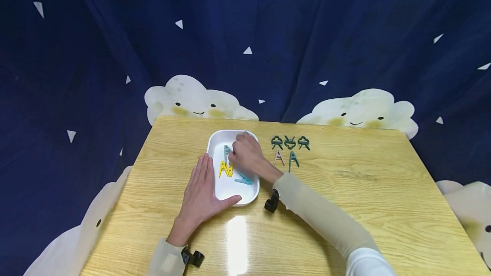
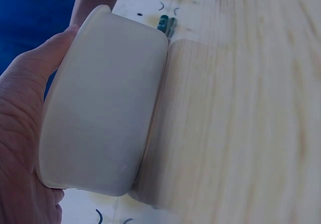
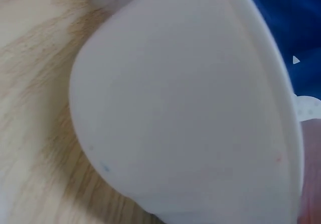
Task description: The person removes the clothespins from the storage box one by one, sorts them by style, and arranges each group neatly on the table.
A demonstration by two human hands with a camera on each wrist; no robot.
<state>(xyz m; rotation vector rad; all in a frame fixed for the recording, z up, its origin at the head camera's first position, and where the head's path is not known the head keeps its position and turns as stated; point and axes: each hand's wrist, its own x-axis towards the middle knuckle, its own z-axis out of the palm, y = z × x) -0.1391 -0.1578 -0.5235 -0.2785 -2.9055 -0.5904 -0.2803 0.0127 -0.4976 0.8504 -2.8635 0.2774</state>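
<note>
A white tray [image 1: 228,197] stands on the table, with yellow clothespins [image 1: 223,168], a light-blue clothespin [image 1: 243,179] and a grey-blue clothespin [image 1: 226,150] inside. My left hand [image 1: 200,195] rests against the tray's left rim with straight fingers, its thumb stretched along the near edge. The left wrist view shows that hand [image 2: 22,123] beside the tray's outer wall [image 2: 105,103]. Bent over the tray's far right part is my right hand [image 1: 248,153], its fingertips close to the grey-blue clothespin. Whether they pinch anything is hidden. In the right wrist view the tray wall [image 3: 185,103] covers most of the hand.
Right of the tray, three dark green clips [image 1: 290,142] lie in a row. Below them are a pink clothespin [image 1: 278,157] and a dark teal clothespin [image 1: 293,160]. The wooden table [image 1: 364,199] meets a navy curtain [image 1: 268,20] at its far edge.
</note>
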